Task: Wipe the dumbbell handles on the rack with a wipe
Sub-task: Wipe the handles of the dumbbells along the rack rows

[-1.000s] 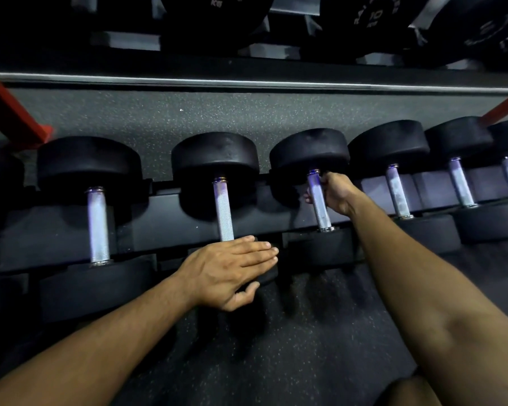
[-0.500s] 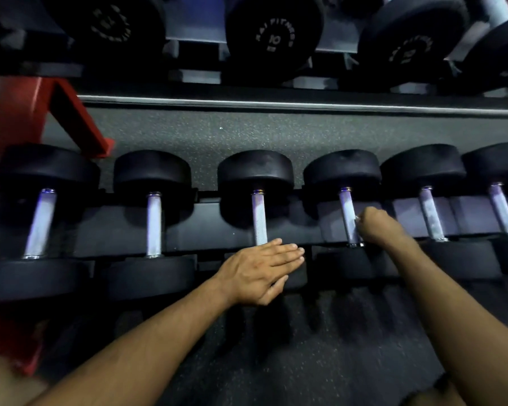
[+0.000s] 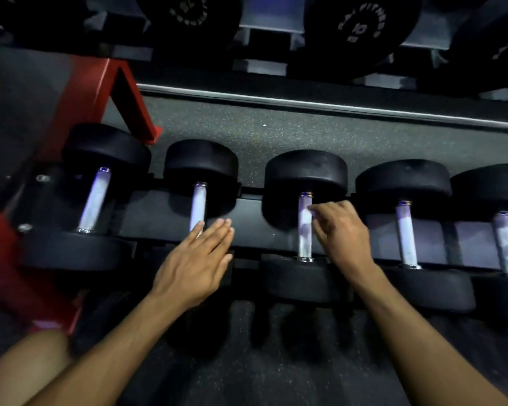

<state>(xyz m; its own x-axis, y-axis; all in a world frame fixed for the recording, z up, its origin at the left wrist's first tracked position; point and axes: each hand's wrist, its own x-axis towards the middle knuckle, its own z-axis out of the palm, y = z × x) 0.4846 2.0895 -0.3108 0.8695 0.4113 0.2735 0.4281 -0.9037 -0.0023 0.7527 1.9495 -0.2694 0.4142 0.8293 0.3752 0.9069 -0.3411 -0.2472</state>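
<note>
A row of black dumbbells with silver handles lies on the low rack [image 3: 159, 218]. My right hand [image 3: 342, 232] is at the third dumbbell handle [image 3: 304, 241], its curled fingertips against the handle's far part. A small pale bit at the fingertips looks like the wipe [image 3: 308, 213]; most of it is hidden. My left hand [image 3: 197, 265] lies flat with straight fingers on the near head of the second dumbbell. Its fingertips reach the lower end of that handle [image 3: 198, 205].
A red rack post [image 3: 129, 106] stands at the left, behind the first dumbbell [image 3: 94, 200]. More dumbbells [image 3: 405, 232] continue to the right. An upper shelf of large black dumbbells [image 3: 361, 27] overhangs the back. Speckled rubber floor [image 3: 276, 361] lies under my arms.
Both hands have shifted one dumbbell to the left. My right hand left the fourth handle and now touches the third. My left hand moved from the third dumbbell to the second.
</note>
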